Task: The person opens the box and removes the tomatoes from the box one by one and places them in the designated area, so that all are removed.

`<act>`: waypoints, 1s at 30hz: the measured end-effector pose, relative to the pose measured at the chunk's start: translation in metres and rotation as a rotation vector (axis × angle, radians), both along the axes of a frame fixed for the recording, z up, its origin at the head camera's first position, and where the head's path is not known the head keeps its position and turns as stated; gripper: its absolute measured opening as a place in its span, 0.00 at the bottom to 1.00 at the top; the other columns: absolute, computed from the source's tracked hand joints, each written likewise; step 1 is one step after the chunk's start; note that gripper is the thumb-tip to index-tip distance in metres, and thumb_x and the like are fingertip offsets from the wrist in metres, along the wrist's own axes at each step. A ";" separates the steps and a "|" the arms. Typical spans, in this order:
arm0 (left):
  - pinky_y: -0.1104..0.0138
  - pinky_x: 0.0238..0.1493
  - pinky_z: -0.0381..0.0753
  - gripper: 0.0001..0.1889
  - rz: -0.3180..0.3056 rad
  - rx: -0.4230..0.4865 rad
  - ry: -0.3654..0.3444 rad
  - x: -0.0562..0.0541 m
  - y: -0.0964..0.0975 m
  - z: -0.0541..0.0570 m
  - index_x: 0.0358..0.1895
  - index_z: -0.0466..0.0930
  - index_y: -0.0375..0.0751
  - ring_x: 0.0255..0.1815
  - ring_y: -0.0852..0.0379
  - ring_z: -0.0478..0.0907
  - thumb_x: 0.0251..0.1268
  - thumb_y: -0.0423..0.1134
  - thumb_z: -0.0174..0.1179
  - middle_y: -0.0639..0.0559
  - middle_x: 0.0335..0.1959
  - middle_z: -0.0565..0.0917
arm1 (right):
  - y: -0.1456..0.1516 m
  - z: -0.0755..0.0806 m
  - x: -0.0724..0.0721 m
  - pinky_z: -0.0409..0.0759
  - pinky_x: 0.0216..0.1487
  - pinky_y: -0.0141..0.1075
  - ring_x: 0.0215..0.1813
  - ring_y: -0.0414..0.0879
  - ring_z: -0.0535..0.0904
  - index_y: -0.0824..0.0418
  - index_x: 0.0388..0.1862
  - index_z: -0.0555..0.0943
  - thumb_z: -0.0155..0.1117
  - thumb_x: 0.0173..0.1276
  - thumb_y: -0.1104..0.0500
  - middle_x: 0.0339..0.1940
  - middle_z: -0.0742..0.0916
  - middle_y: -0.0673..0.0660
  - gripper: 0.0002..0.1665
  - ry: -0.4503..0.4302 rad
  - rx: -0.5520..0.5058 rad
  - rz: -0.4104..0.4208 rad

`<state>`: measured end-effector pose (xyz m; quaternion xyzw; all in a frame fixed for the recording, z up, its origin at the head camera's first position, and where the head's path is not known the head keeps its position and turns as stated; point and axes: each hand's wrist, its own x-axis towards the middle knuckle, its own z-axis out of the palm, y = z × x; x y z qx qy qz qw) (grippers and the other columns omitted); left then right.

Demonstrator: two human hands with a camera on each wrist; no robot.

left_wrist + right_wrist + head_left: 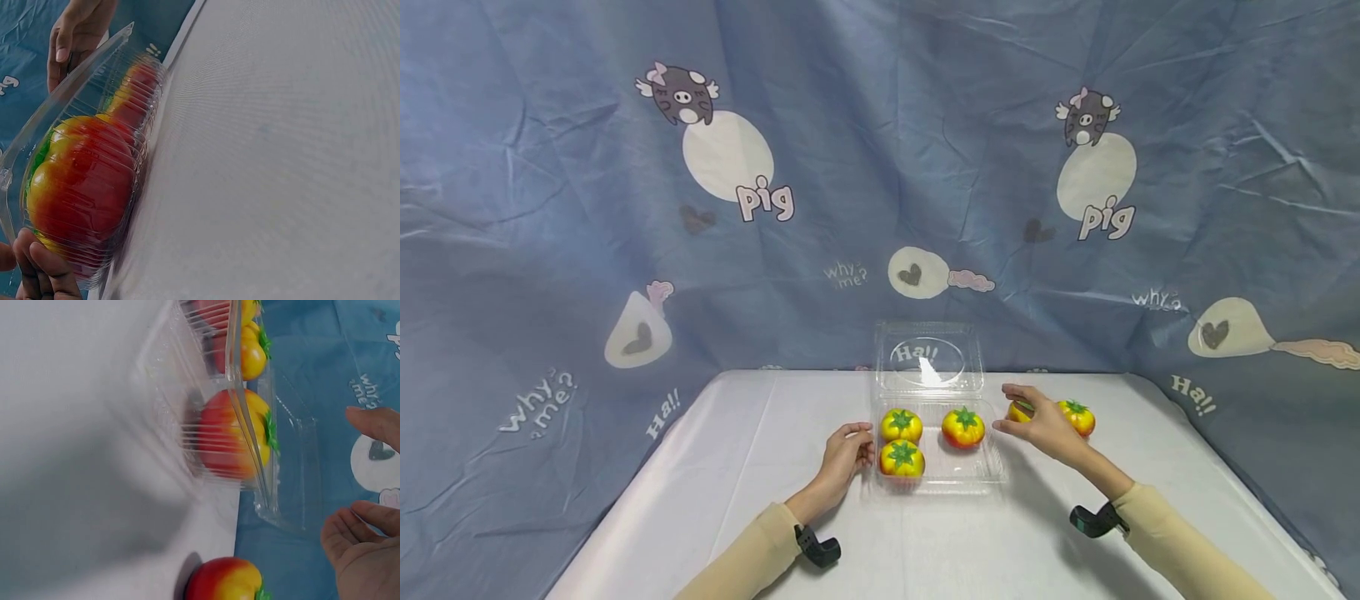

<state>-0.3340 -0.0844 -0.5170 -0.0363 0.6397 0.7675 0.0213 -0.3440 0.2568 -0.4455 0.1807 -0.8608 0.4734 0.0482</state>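
A clear plastic clamshell box (936,486) stands on the table with its lid (929,354) raised at the back. Inside lie two yellow-red toy tomatoes (902,459) at the left and another tomato (962,427) at the right. My left hand (844,458) holds the box's left edge, thumb near the rim and curled fingers against the ribbed wall (94,194). Over to the right, my right hand (1043,427) hovers above the table, thumb and fingers (340,534) spread apart with nothing between them. Partly hidden behind it is a tomato (1020,411); another tomato (1077,417) lies farther right.
A white cloth covers the table (940,542). Behind it hangs a blue printed curtain (850,167), close to the raised lid. Dark bands with small devices (817,547) sit on both wrists.
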 end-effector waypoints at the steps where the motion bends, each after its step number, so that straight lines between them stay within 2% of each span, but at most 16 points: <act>1: 0.70 0.25 0.73 0.20 0.002 0.000 0.001 0.000 0.000 0.000 0.56 0.67 0.23 0.21 0.59 0.71 0.63 0.31 0.52 0.50 0.24 0.75 | -0.001 -0.001 -0.001 0.68 0.65 0.52 0.67 0.66 0.69 0.70 0.67 0.67 0.75 0.54 0.56 0.65 0.73 0.71 0.44 0.000 0.000 0.003; 4: 0.70 0.25 0.73 0.20 -0.004 0.006 0.004 0.001 0.000 0.000 0.56 0.67 0.23 0.22 0.60 0.71 0.63 0.31 0.52 0.51 0.24 0.75 | -0.005 -0.004 -0.002 0.69 0.64 0.53 0.67 0.66 0.70 0.71 0.66 0.67 0.75 0.54 0.58 0.64 0.73 0.72 0.43 0.009 -0.005 0.015; 7: 0.68 0.27 0.74 0.20 -0.026 0.005 0.000 0.005 -0.001 0.010 0.57 0.66 0.22 0.23 0.59 0.72 0.64 0.30 0.51 0.50 0.25 0.76 | -0.008 -0.006 -0.003 0.69 0.63 0.54 0.66 0.66 0.71 0.71 0.65 0.68 0.74 0.55 0.59 0.64 0.74 0.71 0.42 0.023 0.010 0.024; 11: 0.67 0.28 0.75 0.21 -0.038 -0.001 -0.007 0.006 -0.001 0.011 0.58 0.65 0.21 0.23 0.59 0.72 0.65 0.30 0.50 0.49 0.25 0.76 | -0.011 -0.009 -0.002 0.71 0.62 0.52 0.66 0.64 0.71 0.70 0.65 0.68 0.73 0.56 0.58 0.64 0.75 0.70 0.41 0.015 0.048 0.018; 14: 0.68 0.27 0.74 0.21 -0.021 -0.001 -0.004 0.002 -0.001 0.002 0.58 0.65 0.23 0.23 0.59 0.71 0.65 0.32 0.51 0.51 0.25 0.76 | -0.013 -0.012 -0.003 0.70 0.63 0.53 0.66 0.64 0.71 0.69 0.66 0.68 0.73 0.56 0.56 0.64 0.75 0.70 0.41 -0.003 0.056 0.022; 24: 0.69 0.25 0.75 0.19 0.005 -0.020 0.023 0.001 0.000 -0.002 0.54 0.68 0.25 0.22 0.60 0.72 0.63 0.32 0.52 0.51 0.24 0.76 | -0.020 -0.020 -0.007 0.69 0.64 0.54 0.64 0.66 0.72 0.73 0.64 0.69 0.73 0.56 0.60 0.62 0.75 0.72 0.39 0.031 0.034 0.053; 30: 0.69 0.26 0.74 0.19 0.003 -0.018 0.006 0.001 0.000 -0.001 0.55 0.68 0.25 0.23 0.60 0.71 0.63 0.32 0.52 0.51 0.25 0.75 | -0.025 -0.021 -0.009 0.68 0.65 0.54 0.64 0.67 0.72 0.76 0.63 0.69 0.72 0.55 0.62 0.61 0.76 0.73 0.38 0.031 0.017 0.069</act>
